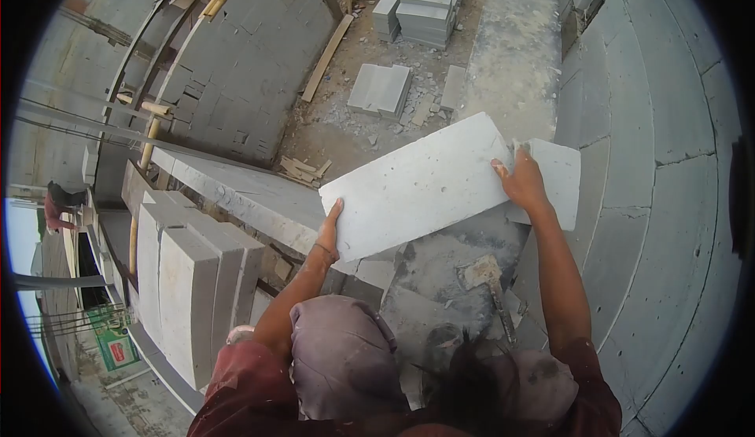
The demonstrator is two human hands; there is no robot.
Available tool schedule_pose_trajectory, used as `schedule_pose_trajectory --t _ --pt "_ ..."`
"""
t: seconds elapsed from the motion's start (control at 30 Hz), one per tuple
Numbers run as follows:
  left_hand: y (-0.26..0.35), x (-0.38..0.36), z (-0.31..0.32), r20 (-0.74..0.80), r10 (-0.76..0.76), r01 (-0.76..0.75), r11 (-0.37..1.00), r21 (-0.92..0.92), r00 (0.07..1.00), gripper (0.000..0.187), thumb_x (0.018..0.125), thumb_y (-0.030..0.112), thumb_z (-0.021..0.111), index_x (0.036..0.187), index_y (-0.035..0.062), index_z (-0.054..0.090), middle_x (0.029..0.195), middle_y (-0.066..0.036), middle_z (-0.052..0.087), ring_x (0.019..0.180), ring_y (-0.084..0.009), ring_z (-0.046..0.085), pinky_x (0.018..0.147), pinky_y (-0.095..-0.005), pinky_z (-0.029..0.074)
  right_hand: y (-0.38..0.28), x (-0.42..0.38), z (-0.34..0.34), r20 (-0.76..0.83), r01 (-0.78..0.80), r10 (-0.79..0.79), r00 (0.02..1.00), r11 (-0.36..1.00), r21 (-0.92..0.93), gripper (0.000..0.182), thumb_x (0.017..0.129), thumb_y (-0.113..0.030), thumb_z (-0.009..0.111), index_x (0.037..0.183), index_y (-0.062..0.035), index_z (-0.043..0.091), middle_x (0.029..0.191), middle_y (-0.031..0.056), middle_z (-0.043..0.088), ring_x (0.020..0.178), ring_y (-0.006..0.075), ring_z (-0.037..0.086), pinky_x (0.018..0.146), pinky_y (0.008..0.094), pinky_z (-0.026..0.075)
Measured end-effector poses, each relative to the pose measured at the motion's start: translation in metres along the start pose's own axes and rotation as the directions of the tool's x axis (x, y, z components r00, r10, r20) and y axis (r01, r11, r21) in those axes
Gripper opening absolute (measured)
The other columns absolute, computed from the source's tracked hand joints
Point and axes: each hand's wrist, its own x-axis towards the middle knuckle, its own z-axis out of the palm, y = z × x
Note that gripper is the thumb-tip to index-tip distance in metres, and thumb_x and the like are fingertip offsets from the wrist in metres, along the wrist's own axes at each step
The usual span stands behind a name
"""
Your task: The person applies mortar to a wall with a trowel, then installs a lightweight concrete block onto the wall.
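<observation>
A long pale block (417, 189) is held up in front of me, tilted with its right end higher. My left hand (332, 229) grips its left end, thumb on the near face. At the upper right end my right hand (521, 176) holds it, the fingers bent over the edge. Behind my right hand is another pale block (557, 178), partly hidden by the held one. Below the held block, a trowel (495, 291) with mortar on it lies on a grey, mortar-stained surface (432, 272).
Stacked blocks (189, 295) stand at the left, near a long slab (236, 189). A block wall (653, 201) rises on the right. More blocks (380, 89) and rubble lie on the floor ahead. A person (59, 207) bends at the far left.
</observation>
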Motion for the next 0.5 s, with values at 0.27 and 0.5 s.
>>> schedule_pose_trajectory --t 0.27,0.5 --pt "-0.007 -0.03 0.001 -0.005 0.005 -0.006 0.996 -0.095 1.0 0.083 0.093 0.054 0.072 0.143 -0.0081 0.048 0.124 -0.022 0.066 0.109 -0.0318 0.071 0.089 -0.0466 0.062 0.006 0.021 0.026 0.525 -0.655 0.479 0.703 0.724 0.217 0.067 0.089 -0.044 0.078 0.126 0.0111 0.064 0.114 0.0235 0.073 0.104 0.0353 0.071 0.092 0.0422 0.053" --pt "0.06 -0.141 0.007 -0.108 0.046 -0.052 0.997 -0.049 0.993 0.074 0.093 0.04 0.076 0.142 -0.0076 0.048 0.121 -0.022 0.066 0.106 -0.0316 0.072 0.085 -0.0439 0.064 -0.035 0.003 0.01 0.509 -0.642 0.491 0.707 0.748 0.169 0.066 0.092 -0.042 0.076 0.129 0.0121 0.063 0.116 0.0216 0.07 0.109 0.029 0.068 0.093 0.0404 0.053"
